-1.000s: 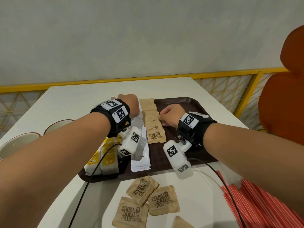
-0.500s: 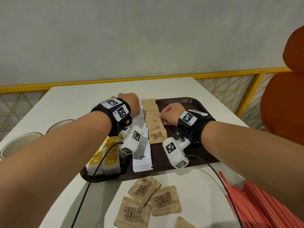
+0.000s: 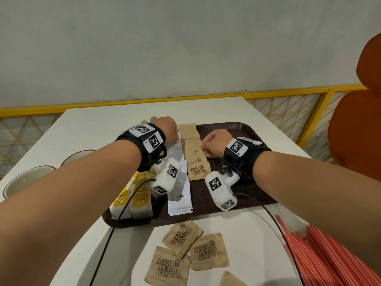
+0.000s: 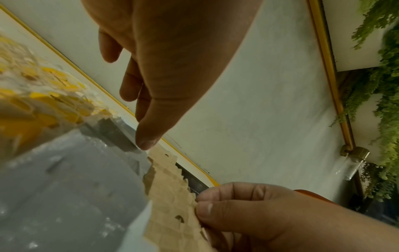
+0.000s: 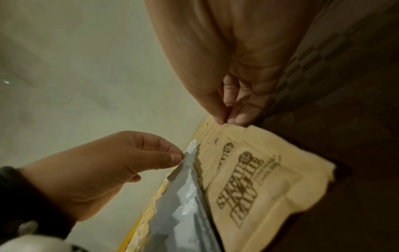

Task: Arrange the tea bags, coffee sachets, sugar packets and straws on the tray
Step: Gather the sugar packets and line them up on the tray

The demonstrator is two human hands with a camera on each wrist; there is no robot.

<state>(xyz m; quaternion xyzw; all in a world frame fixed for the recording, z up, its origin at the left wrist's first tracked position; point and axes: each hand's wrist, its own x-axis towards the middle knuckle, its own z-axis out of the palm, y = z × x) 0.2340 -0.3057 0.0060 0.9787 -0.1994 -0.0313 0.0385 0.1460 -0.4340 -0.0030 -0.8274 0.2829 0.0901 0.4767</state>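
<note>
Hands work over a dark brown plastic tray (image 3: pixel 243 129) on the white worktop (image 3: pixel 107 124). Left hand (image 3: pixel 165 129) pinches the far edge of a silver coffee sachet (image 3: pixel 180 195); right hand (image 3: pixel 214 143) pinches the overlapping row of brown paper sugar packets (image 3: pixel 198 170). More sugar packets (image 3: pixel 208 251) and red straws (image 3: pixel 329 256) lie near, off the tray, yellow-tagged tea bags (image 3: pixel 138 199) at its left.

The head view looks forward and down from above the forearms, taking in the whole tray (image 3: pixel 243 129) on the surface (image 3: pixel 107 129) and the wall beyond. Each wrist view sits very low and close, looking along its own hand across the overlapping sugar packets (image 5: pixel 254 184). All three views share that packet row, and each wrist view also catches the opposite hand
</note>
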